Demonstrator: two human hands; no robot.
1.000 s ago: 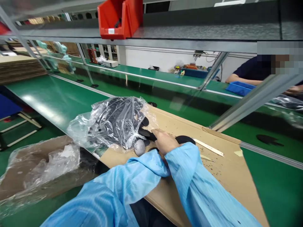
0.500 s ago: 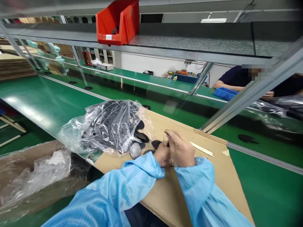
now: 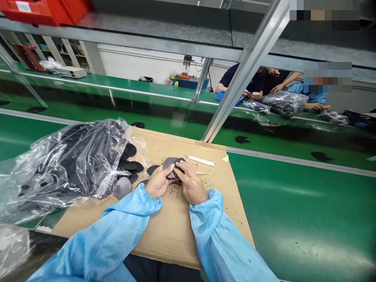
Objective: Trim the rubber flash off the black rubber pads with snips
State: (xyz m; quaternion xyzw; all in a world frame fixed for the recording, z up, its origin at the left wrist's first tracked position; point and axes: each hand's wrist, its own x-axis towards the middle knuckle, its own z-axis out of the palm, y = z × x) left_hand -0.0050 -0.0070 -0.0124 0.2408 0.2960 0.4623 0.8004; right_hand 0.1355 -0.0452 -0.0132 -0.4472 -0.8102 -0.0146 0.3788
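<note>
Both hands meet above a cardboard sheet. Between the fingers and thumb of my left hand is a grey round disc. My right hand closes on its right side, where a darker round edge shows; whether this is a second disc I cannot tell. Left of the hands lie several loose black discs and a grey disc with a printed mark. Just beyond my right hand rests a white flat strip-like tool. A thin pale stick lies nearer, partly hidden by that hand.
A clear plastic bag full of dark pieces stands at left. Black crumbs dot the cardboard. A metal post rises behind it, under a shelf with a red bin. Co-workers sit across the green bench.
My view has swung right. The hands have turned and moved apart a little, so the grey disc now shows between them. The thin stick now shows on the cardboard beside my right hand.
</note>
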